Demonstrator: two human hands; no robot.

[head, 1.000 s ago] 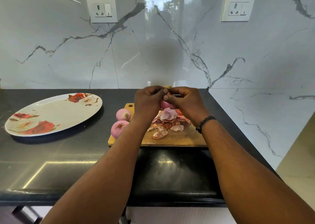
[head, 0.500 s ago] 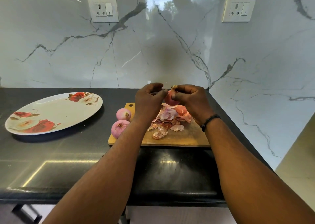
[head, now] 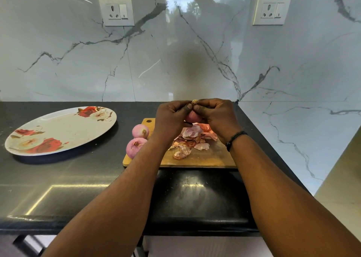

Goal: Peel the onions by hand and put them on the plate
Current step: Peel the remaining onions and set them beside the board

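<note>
A pink onion (head: 192,116) is held above the wooden cutting board (head: 203,158) between my left hand (head: 172,118) and my right hand (head: 215,116). Both hands curl round it, and their fingertips meet at its dry top tip. Two peeled onions lie at the board's left edge, one (head: 140,131) behind the other (head: 134,147). A heap of pink onion skins (head: 192,139) lies on the board under my hands. The white oval plate (head: 58,129) with red roses sits to the left with nothing on it.
The black countertop (head: 78,178) ends at a front edge near me and at a marble wall on the right. Two wall sockets (head: 116,11) are set in the marble backsplash behind.
Both hands have closed back round the onion and lifted it slightly. The fingertips now pinch at its top tip, where half a second ago the onion showed openly between them.
</note>
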